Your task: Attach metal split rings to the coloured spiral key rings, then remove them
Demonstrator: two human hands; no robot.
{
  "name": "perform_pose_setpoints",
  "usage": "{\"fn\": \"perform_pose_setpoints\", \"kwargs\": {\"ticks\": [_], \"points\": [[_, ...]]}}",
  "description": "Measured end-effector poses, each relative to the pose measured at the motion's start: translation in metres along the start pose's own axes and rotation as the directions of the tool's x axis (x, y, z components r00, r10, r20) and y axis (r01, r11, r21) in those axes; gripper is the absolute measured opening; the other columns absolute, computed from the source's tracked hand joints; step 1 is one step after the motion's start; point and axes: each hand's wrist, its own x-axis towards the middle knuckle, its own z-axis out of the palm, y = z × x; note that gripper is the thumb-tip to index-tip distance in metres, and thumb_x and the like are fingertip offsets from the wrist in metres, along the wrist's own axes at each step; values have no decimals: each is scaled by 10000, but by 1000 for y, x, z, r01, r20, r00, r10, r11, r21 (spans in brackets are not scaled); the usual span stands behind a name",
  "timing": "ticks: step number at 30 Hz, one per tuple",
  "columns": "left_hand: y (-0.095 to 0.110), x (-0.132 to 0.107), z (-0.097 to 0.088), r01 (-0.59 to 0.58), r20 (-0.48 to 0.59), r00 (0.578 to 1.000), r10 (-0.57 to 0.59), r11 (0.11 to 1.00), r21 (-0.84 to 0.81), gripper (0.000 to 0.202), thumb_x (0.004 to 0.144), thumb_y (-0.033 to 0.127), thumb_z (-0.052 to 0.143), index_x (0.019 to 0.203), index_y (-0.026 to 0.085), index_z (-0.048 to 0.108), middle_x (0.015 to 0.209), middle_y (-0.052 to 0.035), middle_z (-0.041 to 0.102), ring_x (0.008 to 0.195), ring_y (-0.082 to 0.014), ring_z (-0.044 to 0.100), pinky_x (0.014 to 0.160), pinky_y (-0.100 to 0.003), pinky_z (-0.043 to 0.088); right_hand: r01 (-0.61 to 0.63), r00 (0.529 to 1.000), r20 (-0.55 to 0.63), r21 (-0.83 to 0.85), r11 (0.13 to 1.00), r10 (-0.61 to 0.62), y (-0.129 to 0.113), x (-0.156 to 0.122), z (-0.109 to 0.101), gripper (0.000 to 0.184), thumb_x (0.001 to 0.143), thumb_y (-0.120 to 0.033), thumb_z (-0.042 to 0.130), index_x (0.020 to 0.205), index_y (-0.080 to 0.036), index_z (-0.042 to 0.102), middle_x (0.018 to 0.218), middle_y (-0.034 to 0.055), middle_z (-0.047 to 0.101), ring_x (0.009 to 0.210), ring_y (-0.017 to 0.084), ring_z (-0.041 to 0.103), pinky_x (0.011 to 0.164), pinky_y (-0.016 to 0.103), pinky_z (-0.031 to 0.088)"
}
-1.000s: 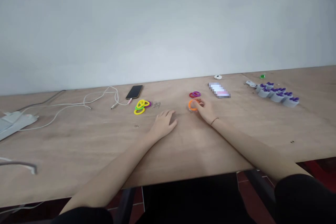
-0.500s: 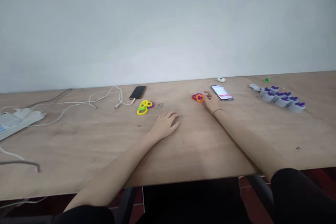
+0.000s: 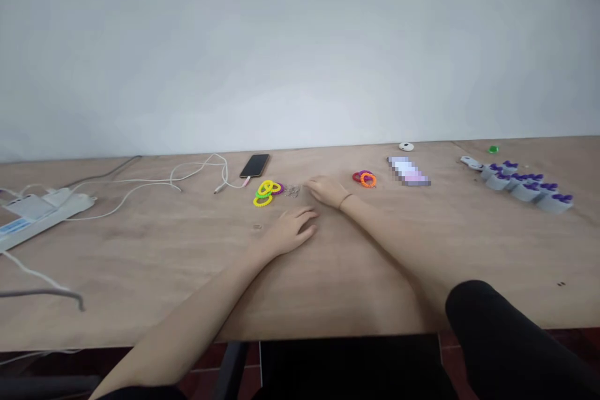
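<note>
My left hand (image 3: pixel 291 230) lies on the wooden table (image 3: pixel 187 275) with thumb and fingers apart, holding nothing. Just beyond it, my right hand (image 3: pixel 328 191) is low over the table, palm down, fingers stretched to the left. Its fingertips are close beside a small cluster of thin metal rings (image 3: pixel 292 190); whether they touch is too small to tell. Left of these lies a pile of coiled wristbands (image 3: pixel 265 192) in yellow, green and purple. Behind my right wrist sits a second pile of coiled wristbands (image 3: pixel 365 179) in orange, red and purple.
A dark phone (image 3: pixel 255 165) on a white cable (image 3: pixel 197 182) lies at the back left, near a power strip (image 3: pixel 51 215). Toward the right are a lit phone (image 3: pixel 409 172), a white round case (image 3: pixel 406 147), a green item (image 3: pixel 494 149) and several pale, purple-topped pieces (image 3: pixel 525 190).
My right hand has moved left, from beside the orange wristband to the metal rings. My left hand stays on the table. The view has shifted slightly.
</note>
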Motion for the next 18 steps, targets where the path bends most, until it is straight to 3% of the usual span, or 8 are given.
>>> {"fn": "perform_pose_setpoints", "kwargs": {"ticks": [4,8,12,18], "points": [[3,1,0,-17,6,1000,17,1000,12,341,858,301,448,1178,223,540,1277,-70,507,1182,-229,452,1006,-402,353,14,996,89,26,1000,-16,-5,27,1,421,851,-71,384,1221,-220,516,1192,65,581,1051,183,534,860,284,394],[4,2,1,-17,-1,1000,17,1000,22,342,866,308,430,1181,222,531,1279,-71,499,1184,-232,445,998,-399,355,1,983,182,-45,999,7,-6,34,-2,323,870,-142,400,1113,-201,604,1089,90,633,981,210,570,826,309,412],[4,3,3,-15,-4,1000,15,1000,23,338,867,319,425,1173,229,537,1268,-68,500,1179,-230,446,990,-392,359,-9,982,187,-85,996,25,-6,33,-5,269,875,-177,409,983,-128,650,1026,145,638,925,226,583,794,313,413],[2,3,4,-19,-8,1000,19,999,45,335,862,308,432,1171,227,536,1263,-71,499,1171,-227,448,978,-381,367,75,986,161,-133,988,-54,-8,29,-7,301,888,-154,387,1134,-178,558,1079,111,606,908,200,576,743,293,412]]}}
